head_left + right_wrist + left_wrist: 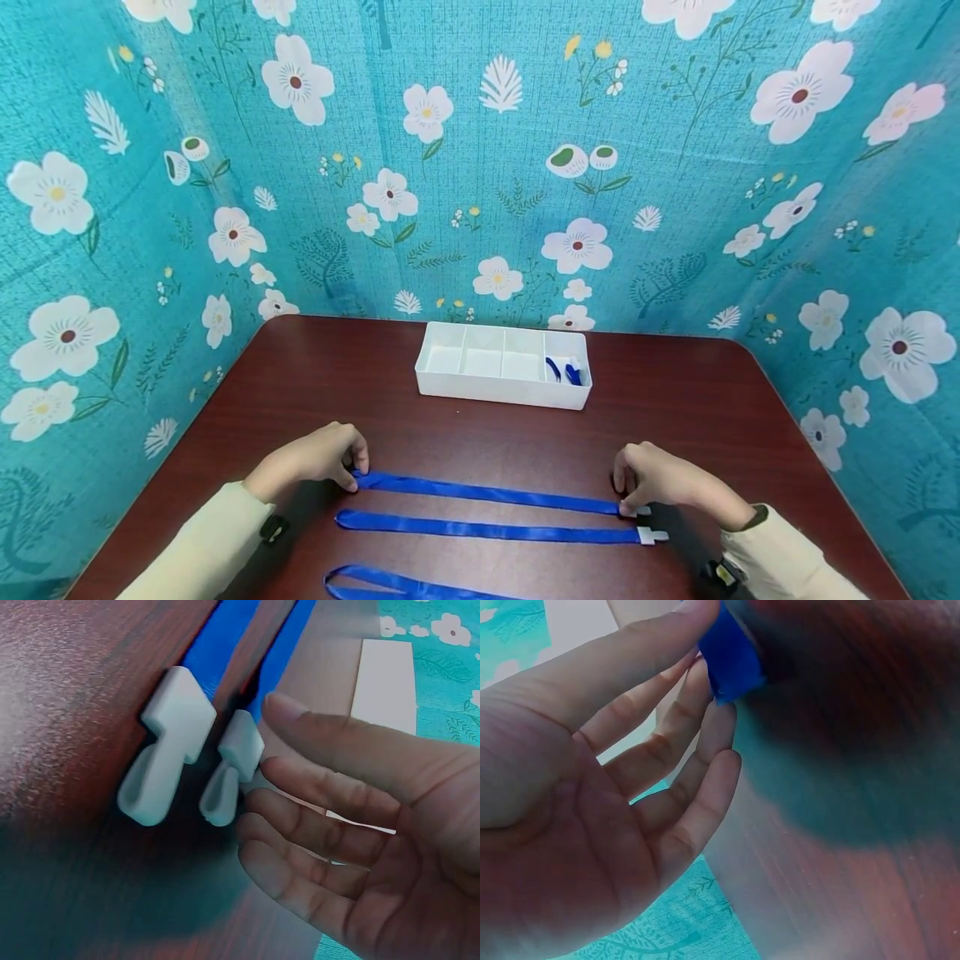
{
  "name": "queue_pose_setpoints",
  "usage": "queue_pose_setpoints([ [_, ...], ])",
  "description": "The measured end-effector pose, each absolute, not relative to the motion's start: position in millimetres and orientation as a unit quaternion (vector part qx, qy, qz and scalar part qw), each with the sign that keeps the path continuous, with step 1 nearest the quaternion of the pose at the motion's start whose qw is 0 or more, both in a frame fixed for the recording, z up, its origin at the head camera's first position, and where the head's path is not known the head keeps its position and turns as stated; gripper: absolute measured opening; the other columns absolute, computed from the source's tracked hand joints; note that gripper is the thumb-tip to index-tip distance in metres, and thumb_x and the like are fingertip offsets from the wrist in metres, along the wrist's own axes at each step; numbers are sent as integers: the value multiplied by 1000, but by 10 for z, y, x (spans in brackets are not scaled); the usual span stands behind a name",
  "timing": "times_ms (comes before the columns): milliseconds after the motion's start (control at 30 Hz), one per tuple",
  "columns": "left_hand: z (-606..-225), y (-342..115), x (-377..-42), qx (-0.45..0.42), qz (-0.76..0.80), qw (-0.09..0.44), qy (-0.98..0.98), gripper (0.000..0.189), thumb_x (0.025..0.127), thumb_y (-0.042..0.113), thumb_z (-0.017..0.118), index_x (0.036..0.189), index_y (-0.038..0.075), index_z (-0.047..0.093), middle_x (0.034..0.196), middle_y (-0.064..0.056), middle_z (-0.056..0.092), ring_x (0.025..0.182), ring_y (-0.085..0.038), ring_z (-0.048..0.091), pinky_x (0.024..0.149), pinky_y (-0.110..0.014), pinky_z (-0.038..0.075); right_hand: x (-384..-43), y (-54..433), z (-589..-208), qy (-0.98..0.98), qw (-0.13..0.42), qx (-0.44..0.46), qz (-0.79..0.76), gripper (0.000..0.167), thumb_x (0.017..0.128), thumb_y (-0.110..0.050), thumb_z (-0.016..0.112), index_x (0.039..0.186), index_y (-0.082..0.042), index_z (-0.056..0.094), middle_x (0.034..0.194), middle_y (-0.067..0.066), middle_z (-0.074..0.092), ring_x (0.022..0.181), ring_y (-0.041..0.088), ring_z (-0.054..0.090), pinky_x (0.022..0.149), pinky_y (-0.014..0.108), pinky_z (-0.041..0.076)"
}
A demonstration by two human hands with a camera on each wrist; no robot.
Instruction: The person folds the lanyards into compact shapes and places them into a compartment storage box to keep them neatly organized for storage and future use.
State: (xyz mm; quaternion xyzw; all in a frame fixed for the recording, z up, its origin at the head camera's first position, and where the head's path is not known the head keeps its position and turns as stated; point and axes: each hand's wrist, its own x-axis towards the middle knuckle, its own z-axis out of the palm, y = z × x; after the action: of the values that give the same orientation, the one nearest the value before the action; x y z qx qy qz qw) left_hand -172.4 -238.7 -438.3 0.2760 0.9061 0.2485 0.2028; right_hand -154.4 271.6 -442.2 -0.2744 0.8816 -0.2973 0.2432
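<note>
A blue lanyard (487, 495) lies stretched nearly straight between my two hands. My left hand (322, 457) pinches its left end; in the left wrist view that blue end (731, 664) sits at the thumb and fingertips. At the other end my right hand (663, 477) holds the strap with thumb and fingertips beside its white plastic clip (241, 746). Closer to me, a second blue lanyard (487, 529) lies parallel, its white clip (651, 536) at the right. A third blue lanyard (405, 583) has a looped left end and runs out of the head view's bottom edge.
A white divided box (495, 390) stands at the back of the dark red-brown table (322, 367). Small blue pieces (572, 373) lie in its rightmost compartment. Teal flowered cloth (480, 192) hangs behind the table and along both sides.
</note>
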Motion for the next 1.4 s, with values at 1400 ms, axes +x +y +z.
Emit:
queue_pose_setpoints([
  [1400,-4457,-2336,-1537,117,120,121,978,27,82,22,83,67,15,61,61,6,53,57,-13,51,51,-34,44,-1467,2739,-4505,887,221,-276,-298,21,77,1,82,69,-10,65,60,-7,59,52,1,48,46,22,42],
])
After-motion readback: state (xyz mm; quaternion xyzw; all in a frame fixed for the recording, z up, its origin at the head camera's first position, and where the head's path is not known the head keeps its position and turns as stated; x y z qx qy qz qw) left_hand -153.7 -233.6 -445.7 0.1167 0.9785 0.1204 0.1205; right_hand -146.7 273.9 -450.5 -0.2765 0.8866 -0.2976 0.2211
